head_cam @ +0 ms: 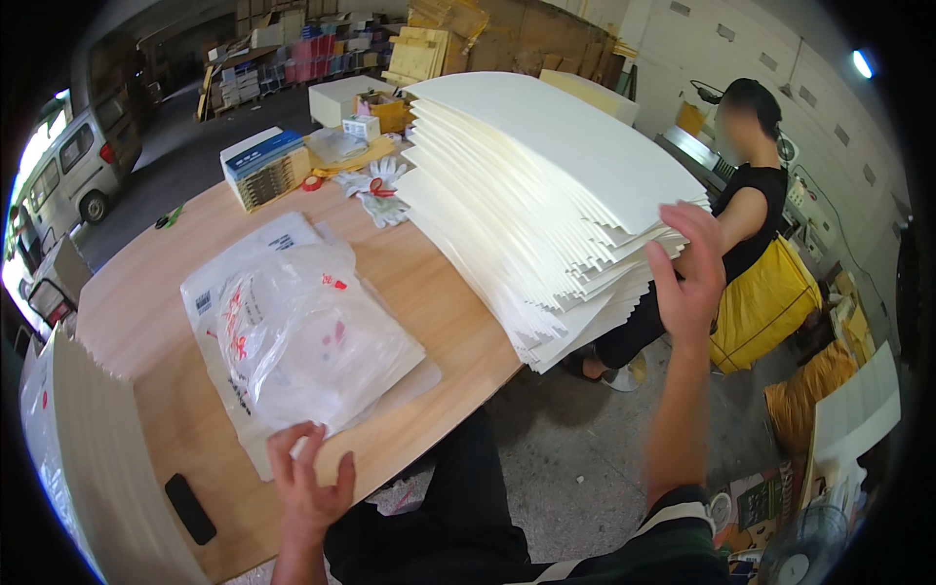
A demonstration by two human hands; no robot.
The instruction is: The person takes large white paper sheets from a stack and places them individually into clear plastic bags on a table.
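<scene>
A tall fanned stack of white sheets (504,197), of paper or thin board, overhangs the table edge. My right hand (691,281) is raised beside its near right corner, thumb and fingers apart; whether the fingertips touch the sheets I cannot tell. Clear plastic bags (314,336) with red print lie in a flat pile in front of me. At the pile's near edge is my left hand (311,475), its fingers spread and curved; contact with the plastic is not clear. Neither hand shows anything held.
A black phone-like object (190,508) lies on the wooden table (468,380), beside another sheet stack (110,453). Gloves (376,190), red tape (312,183), a carton (265,168) and green-handled scissors (172,217) are farther back. A person (753,183) sits beyond the white stack.
</scene>
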